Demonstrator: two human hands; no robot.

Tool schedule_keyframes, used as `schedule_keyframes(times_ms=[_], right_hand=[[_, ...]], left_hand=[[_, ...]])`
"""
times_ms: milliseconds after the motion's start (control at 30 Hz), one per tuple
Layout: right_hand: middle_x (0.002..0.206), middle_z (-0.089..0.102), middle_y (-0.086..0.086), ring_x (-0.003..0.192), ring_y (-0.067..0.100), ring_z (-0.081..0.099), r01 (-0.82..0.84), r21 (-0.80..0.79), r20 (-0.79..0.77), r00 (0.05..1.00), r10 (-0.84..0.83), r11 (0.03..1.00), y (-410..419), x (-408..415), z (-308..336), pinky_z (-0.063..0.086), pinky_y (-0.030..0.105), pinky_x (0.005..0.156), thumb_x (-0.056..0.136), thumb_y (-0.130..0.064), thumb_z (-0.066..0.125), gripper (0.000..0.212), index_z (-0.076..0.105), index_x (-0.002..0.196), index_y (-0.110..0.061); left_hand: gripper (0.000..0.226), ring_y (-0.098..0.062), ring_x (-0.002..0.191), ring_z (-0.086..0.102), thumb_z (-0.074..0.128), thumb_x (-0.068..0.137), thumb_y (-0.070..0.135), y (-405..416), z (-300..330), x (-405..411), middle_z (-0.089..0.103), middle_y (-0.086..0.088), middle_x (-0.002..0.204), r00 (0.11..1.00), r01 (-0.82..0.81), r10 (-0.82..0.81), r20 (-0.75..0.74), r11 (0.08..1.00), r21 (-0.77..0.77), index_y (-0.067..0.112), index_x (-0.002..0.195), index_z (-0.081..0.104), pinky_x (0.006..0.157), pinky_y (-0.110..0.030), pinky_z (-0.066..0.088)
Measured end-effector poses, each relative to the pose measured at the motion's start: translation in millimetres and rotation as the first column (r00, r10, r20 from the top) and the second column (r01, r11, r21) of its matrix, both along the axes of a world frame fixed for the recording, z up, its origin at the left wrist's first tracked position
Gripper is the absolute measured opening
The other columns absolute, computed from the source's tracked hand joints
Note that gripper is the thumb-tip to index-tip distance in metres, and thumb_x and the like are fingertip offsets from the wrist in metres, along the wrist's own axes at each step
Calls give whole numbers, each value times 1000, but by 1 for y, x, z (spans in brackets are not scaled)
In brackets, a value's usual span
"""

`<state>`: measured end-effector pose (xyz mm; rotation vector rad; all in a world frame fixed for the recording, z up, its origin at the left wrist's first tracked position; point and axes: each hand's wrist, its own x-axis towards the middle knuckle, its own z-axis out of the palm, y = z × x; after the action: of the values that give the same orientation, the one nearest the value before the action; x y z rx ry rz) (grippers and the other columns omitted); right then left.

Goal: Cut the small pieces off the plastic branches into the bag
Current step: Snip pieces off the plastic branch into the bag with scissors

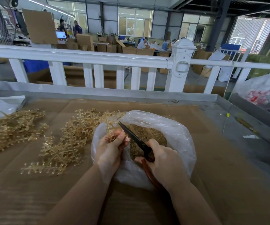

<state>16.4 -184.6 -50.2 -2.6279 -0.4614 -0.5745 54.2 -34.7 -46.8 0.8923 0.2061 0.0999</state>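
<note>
Cardboard-covered table [212, 159]: left hand [110, 148] pinches branch [109, 127], right hand [163, 158] grips scissors [136, 138].

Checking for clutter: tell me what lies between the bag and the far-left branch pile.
In the head view, a second pile of plastic branches lies between the bag and the far-left pile, on cardboard.

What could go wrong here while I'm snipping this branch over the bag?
1. The scissors blades run right beside the left hand fingers pinching the plastic branch; a slip could nick them.
2. The branch sits near the clear bag left rim, so cut pieces may fly onto the cardboard.
3. The blade tip could snag the thin bag wall.
</note>
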Motion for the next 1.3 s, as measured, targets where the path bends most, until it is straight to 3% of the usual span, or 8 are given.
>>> schedule_keyframes(times_ms=[133,400,533,767,867,967,1167,1300], right_hand=[[90,67,-11,78,0,57,39,123,24,999,-42,992,1,0,-1,41,7,67,84,-51,62,33,57,103,-25],[95,65,-11,86,6,60,89,14,-17,996,-89,996,-1,3,-5,47,17,73,84,-60,55,42,52,113,-30],[98,64,-11,89,7,59,64,-6,-19,998,-64,998,-4,2,-4,49,19,79,86,-57,56,43,51,120,-31],[99,66,-8,89,11,61,63,-6,20,998,-63,998,-5,1,-1,50,23,79,84,-49,64,43,56,121,-29],[96,67,-7,87,13,62,73,-23,45,996,-72,997,-7,1,-1,48,23,76,82,-46,67,41,60,118,-28],[99,66,-7,89,12,61,75,-39,36,997,-74,996,-7,1,-1,48,22,78,84,-46,65,42,59,121,-29],[94,66,-7,84,12,61,94,-48,53,994,-91,994,-7,0,-2,40,17,71,82,-49,66,42,61,118,-27],[92,67,-10,83,9,62,87,21,19,996,-88,996,-6,0,-2,49,19,73,79,-54,66,40,61,111,-30]], left_hand=[[12,-9,53,61,54,89,-6,-1,-1,0,59,-8,68,999,43,-45,25,997,56,3,81,59,54,-16,53],[22,-11,63,67,51,86,-10,4,-2,0,68,-7,74,990,131,-130,55,991,-12,5,94,64,60,-19,56],[26,-16,78,61,60,74,29,10,-2,1,66,-4,81,981,190,-187,51,979,-75,9,90,66,77,-28,48],[94,-28,113,56,52,60,76,24,-6,6,60,-16,114,972,224,-234,3,925,-308,-3,109,62,102,-38,40],[60,-20,79,54,56,72,63,21,-4,5,53,-8,82,969,245,-246,21,948,-201,6,90,61,81,-31,42],[31,-18,77,59,58,75,35,18,-4,3,65,-6,79,975,222,-221,26,973,-66,11,86,74,77,-30,47],[52,-25,92,59,65,72,44,21,-1,0,64,-9,95,958,284,-281,60,957,-63,7,108,64,89,-36,46],[29,-19,85,61,60,85,28,13,-2,2,66,-8,90,976,215,-215,-12,976,35,5,102,63,81,-30,49]])
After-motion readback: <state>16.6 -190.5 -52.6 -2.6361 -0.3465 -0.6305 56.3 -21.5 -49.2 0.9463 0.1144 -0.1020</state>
